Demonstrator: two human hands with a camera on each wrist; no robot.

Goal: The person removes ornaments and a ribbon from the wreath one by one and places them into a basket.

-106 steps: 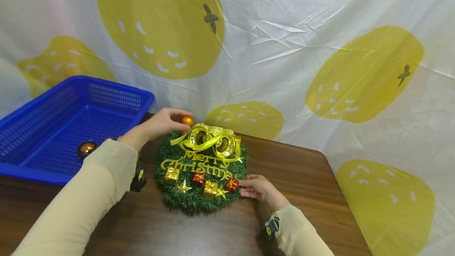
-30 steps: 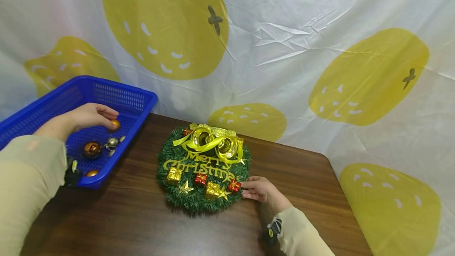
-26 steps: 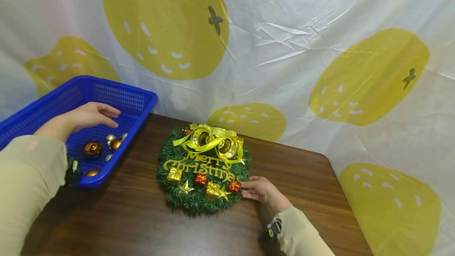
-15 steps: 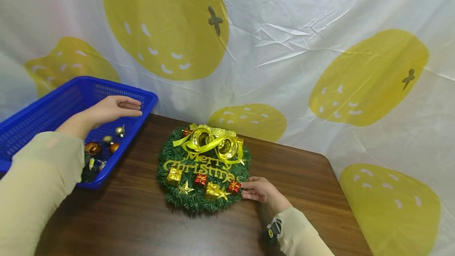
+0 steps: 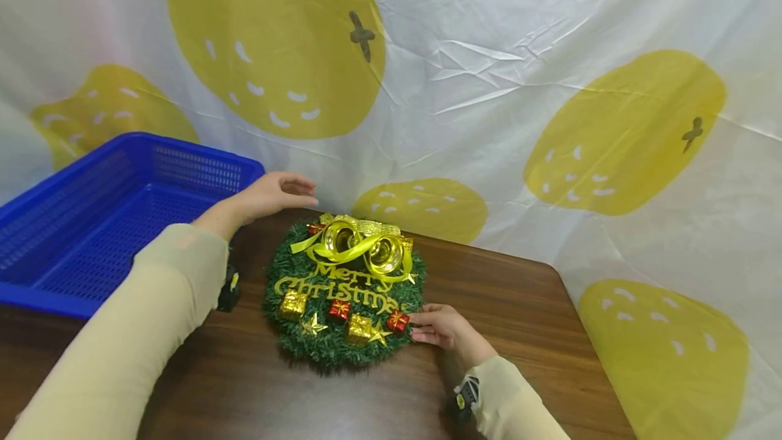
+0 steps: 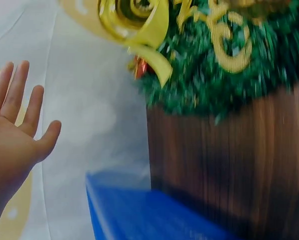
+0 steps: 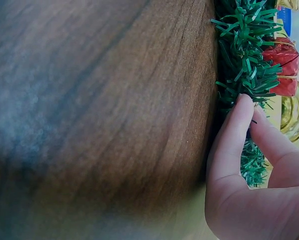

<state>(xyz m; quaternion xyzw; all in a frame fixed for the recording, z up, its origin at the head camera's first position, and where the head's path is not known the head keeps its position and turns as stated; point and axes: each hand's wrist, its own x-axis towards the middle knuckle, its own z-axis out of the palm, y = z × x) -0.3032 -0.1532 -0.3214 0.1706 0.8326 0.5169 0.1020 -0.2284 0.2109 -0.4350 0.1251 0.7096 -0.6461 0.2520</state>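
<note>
A green tinsel Christmas wreath [image 5: 332,355] lies on the wooden table, with gold bells [image 5: 385,253], yellow ribbon, gold "Merry Christmas" lettering, small gift boxes and stars on it. My left hand [image 5: 269,197] hovers just beyond the wreath's upper left edge, holding nothing. In the left wrist view that hand [image 6: 17,132] has its fingers extended and apart. At the wreath's lower right edge, beside a red gift box [image 5: 398,321], my right hand [image 5: 444,328] pinches the tinsel rim. The right wrist view shows thumb and finger meeting on the green strands [image 7: 247,70].
A blue plastic basket [image 5: 55,301] stands at the left of the table [image 5: 501,304]; my left sleeve covers its near right part, and the baubles there are hidden. A white curtain [image 5: 464,121] with yellow fruit prints hangs right behind the table.
My left hand lowered an orange bauble into the basket and let it go, then came out empty and moved right to the wreath's upper left. My right hand stayed at the rim.
</note>
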